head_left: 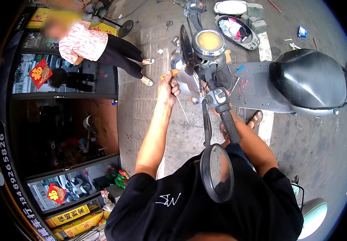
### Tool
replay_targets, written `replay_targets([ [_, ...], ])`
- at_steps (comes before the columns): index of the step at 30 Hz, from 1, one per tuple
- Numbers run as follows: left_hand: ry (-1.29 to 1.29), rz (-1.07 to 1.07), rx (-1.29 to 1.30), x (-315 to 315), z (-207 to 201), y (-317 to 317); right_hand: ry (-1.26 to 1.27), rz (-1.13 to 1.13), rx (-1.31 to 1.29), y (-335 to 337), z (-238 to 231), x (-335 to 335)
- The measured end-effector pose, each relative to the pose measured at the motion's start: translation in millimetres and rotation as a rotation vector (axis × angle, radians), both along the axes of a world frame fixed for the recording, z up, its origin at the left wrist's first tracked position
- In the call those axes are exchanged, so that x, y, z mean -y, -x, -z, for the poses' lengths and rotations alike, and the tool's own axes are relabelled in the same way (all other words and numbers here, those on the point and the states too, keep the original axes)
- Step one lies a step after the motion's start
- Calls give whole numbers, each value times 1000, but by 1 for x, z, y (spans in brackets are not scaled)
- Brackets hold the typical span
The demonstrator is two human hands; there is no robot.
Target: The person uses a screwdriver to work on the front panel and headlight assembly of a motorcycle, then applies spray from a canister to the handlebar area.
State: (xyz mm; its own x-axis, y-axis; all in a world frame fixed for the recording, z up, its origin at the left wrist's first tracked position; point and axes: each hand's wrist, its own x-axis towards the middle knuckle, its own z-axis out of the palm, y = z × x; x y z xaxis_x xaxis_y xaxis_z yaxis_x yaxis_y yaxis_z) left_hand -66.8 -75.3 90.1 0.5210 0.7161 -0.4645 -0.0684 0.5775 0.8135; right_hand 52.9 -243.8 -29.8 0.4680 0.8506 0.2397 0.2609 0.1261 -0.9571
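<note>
A scooter stands in front of me, with its black handlebar grip (pixel 230 127) and round mirror (pixel 217 172) close to my chest. My left hand (pixel 167 89) is closed around a screwdriver (pixel 170 74) with an orange handle, left of the scooter's front. Its thin metal shaft slants down toward me from the fist, the tip in the air. My right forearm (pixel 249 134) reaches under the right handlebar toward the front column. The switch housing (pixel 219 97) and grip cover most of my right hand, so its fingers are hidden. The round instrument dial (pixel 209 41) glows yellowish beyond.
On the footboard (pixel 262 86) lie a blue-handled tool (pixel 240 69) and a red tangled piece (pixel 243 84). The black seat (pixel 308 78) is at right. A storage bin (pixel 237 32) rests on the ground beyond. A person (pixel 89 42) stands by the glass shopfront at left.
</note>
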Motion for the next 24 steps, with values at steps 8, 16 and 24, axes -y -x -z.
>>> replay_targets([
  [8,-1085,550,-608,-47,-3,23,-19,8,-30,4,2,-6],
  [16,-60,414,-289,-51,-22,31,-52,29,-47,3,3,-10],
  [24,-821,324,-186,-36,-33,1,-76,29,-62,5,4,-19],
])
